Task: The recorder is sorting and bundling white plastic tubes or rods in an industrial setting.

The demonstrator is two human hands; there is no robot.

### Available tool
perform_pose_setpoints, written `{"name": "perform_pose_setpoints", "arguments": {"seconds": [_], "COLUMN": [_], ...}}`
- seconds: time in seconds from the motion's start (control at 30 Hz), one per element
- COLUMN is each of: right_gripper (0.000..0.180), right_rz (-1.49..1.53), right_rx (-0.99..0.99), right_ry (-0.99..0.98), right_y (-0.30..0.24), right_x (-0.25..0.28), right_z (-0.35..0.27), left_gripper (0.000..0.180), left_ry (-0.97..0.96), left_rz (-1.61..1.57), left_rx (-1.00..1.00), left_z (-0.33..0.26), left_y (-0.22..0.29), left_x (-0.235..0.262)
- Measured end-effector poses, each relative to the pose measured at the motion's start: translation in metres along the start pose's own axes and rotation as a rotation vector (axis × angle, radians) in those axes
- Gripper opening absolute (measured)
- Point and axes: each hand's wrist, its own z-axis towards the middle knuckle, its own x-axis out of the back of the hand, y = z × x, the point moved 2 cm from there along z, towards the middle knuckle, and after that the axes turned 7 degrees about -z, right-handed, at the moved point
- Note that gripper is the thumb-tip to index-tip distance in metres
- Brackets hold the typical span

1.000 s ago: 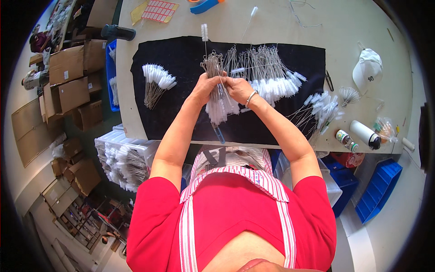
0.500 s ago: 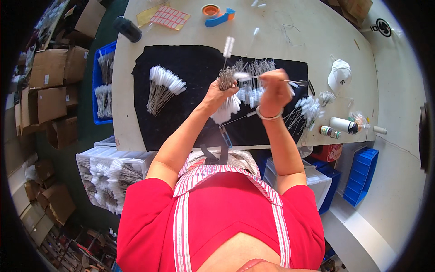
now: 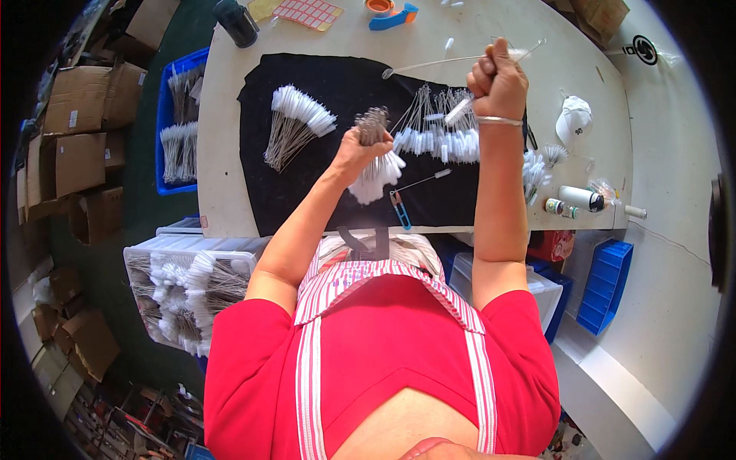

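Observation:
My left hand [image 3: 354, 156] is closed around a thick bundle of small wire-handled brushes [image 3: 377, 178]. Their looped wire ends stick up above the fist, and the white bristle heads fan out below it. My right hand [image 3: 500, 80] is raised above the far right part of the black cloth [image 3: 307, 195], fingers pinched on a thin wire brush [image 3: 429, 64]. Its looped handle reaches out to the left; a blurred pale part shows right of the fingers. Below lies a row of similar brushes [image 3: 437, 142]. Blue-handled snips [image 3: 400, 211] and a single brush [image 3: 422, 182] lie near me.
Another brush pile [image 3: 299, 123] is on the cloth's left. Farther back are a dark bottle [image 3: 236, 23], a label sheet [image 3: 309, 13] and a tape dispenser [image 3: 393, 17]. A white cap [image 3: 573, 120] and white bottle [image 3: 580, 198] stand right. Brush-filled bins [image 3: 192, 295] flank the table's left.
My right hand has moved up and away from the left hand, carrying the wire brush. The brush that stuck up from the left hand's bundle no longer shows there. The view has shifted slightly.

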Motion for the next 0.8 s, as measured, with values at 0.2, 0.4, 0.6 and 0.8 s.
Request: {"name": "perform_pose_setpoints", "arguments": {"seconds": [0.2, 0.4, 0.6, 0.8], "right_gripper": [0.023, 0.026, 0.052, 0.028], "right_rz": [0.159, 0.096, -0.705, -0.246], "right_rx": [-0.949, -1.356, -0.932, -0.724], "right_ry": [-0.057, -0.281, -0.334, -0.341], "right_y": [0.144, 0.204, 0.232, 0.240], "right_x": [0.043, 0.043, 0.059, 0.016], "right_z": [-0.036, -0.097, -0.073, -0.072], "left_gripper": [0.017, 0.015, 0.016, 0.017], "left_ry": [-0.031, -0.028, -0.144, -0.030], "left_rz": [-0.548, -0.362, -0.229, -0.376], "left_rx": [0.050, 0.011, -0.033, 0.009], "left_z": [-0.010, -0.021, -0.043, -0.051], "left_y": [0.006, -0.009, 0.007, 0.013], "left_x": [0.016, 0.036, 0.034, 0.031]}}
